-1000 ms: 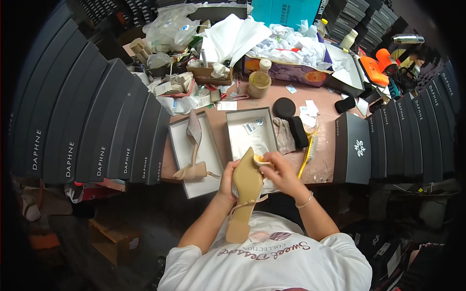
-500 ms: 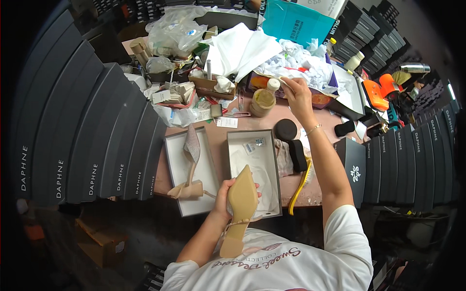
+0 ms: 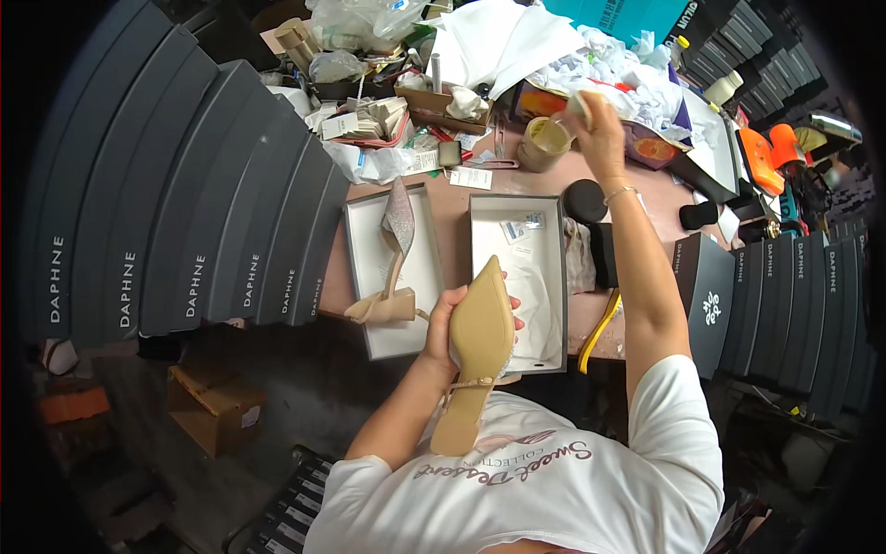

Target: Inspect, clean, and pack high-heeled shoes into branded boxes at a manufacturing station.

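Hands apart: left point(image 3: 454, 319) grips the beige shoe point(image 3: 478, 346) sole-up, toe pointing away; right point(image 3: 600, 134) clasps a jar point(image 3: 544, 143).

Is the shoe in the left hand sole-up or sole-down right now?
Sole-up. The beige shoe in the left hand shows its smooth tan sole to the camera, pointed toe away from the person, block heel nearest.

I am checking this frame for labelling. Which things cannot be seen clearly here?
All in the head view:
- Right hand: its fingers close over a small pale thing above the tan jar; what it is stays hidden.
- Beige shoe in the left hand: only the sole faces the camera, the upper is hidden.
- Small cards in the open box: too small to tell.
- Heap at the table's far edge: bent by the fisheye rim.
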A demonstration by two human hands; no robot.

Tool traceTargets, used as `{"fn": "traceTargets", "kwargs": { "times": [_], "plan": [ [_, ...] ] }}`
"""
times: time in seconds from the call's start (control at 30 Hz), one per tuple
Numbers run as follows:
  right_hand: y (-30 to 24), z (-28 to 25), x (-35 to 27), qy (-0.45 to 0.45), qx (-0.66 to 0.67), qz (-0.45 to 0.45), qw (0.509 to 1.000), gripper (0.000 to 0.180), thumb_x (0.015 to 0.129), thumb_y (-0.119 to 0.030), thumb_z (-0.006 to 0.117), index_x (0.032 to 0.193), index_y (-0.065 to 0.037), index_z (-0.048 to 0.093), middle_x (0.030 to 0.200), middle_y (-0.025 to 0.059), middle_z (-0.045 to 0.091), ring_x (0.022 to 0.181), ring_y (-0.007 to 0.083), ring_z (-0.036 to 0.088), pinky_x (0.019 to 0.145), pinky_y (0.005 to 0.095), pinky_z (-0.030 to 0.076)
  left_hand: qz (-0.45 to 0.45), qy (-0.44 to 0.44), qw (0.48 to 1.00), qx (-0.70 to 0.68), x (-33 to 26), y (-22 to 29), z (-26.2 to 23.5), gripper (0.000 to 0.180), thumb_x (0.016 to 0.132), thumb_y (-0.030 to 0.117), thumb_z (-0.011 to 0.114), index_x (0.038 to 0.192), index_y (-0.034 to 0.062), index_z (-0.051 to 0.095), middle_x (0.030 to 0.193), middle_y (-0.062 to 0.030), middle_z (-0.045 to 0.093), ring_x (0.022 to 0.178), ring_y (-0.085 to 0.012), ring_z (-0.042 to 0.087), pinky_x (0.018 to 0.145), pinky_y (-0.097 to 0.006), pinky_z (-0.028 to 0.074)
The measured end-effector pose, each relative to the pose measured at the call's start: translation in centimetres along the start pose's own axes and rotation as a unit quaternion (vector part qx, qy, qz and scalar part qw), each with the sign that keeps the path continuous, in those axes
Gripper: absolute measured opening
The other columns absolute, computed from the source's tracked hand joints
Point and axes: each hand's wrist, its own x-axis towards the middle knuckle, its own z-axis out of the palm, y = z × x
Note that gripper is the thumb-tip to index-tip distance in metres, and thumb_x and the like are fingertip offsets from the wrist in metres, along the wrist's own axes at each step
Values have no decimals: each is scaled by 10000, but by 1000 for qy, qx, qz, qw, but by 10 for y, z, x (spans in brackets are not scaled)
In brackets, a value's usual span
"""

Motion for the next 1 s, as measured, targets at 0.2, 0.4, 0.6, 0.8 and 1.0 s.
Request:
{"fn": "traceTargets", "kwargs": {
  "times": [0.2,0.4,0.6,0.8,1.0],
  "plan": [
    [9,-89,-58,260,401,264,838,273,900,-164,609,1112,-15,522,1034,114,602,954,242,596,824,391,528,15,32,999,23,-5,-11,-3,636,848,464,418,1336,56,412,1088,-189,569,911,-323,599,763,-434,508],
    [68,-60,-154,396,692,470,380,289,959,-212,505,1135,16,491,1123,159,560,991,290,590,859,419,549,47,82,995,40,-22,-21,-4,591,837,480,447,1275,83,467,1066,-159,572,900,-303,591,763,-435,512],
    [43,-55,-162,409,728,457,305,319,962,-234,495,1151,23,518,1124,138,596,1001,285,596,863,412,556,65,102,992,34,-30,-25,4,581,854,492,457,1258,75,475,1045,-149,575,893,-289,597,733,-419,526],
    [52,-47,-155,390,728,455,332,317,950,-225,521,1151,21,517,1103,136,605,986,282,603,857,412,556,75,79,994,28,-15,-10,-12,578,858,476,455,1264,65,472,1046,-156,573,874,-294,604,732,-419,526],
    [-2,-68,-63,271,336,170,886,329,893,-105,614,1178,-26,468,1050,93,568,913,172,579,782,302,525,39,62,997,19,-11,-12,-20,619,859,481,443,1312,59,439,1049,-169,566,884,-300,601,740,-424,514]
  ]
}}
